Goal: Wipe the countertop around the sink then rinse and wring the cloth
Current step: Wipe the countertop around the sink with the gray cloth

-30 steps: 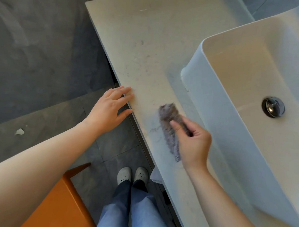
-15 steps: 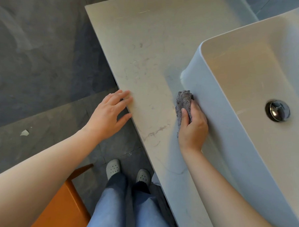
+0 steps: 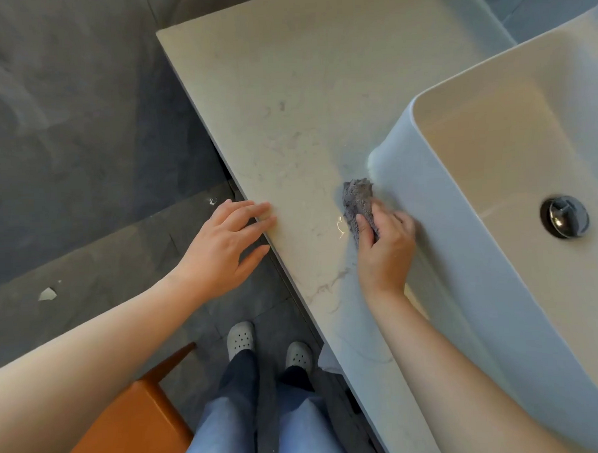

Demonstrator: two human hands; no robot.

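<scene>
A small grey cloth (image 3: 357,199) lies bunched on the pale marbled countertop (image 3: 285,100), pressed against the outer wall of the white vessel sink (image 3: 426,200). My right hand (image 3: 384,246) grips the cloth's near end and holds it down beside the sink's left corner. Fingers spread, my left hand (image 3: 226,245) rests flat on the countertop's front edge and holds nothing. Inside the basin sits a chrome drain plug (image 3: 563,216). No tap is in view.
An orange stool (image 3: 128,429) stands at the lower left beside my legs and white clogs (image 3: 241,338). A scrap of debris (image 3: 47,293) lies on the dark grey floor tiles. Something white (image 3: 327,360) pokes out under the counter edge.
My right hand has slid the cloth away from me along the counter, from the open surface up against the sink's left corner. The left hand has stayed on the edge.
</scene>
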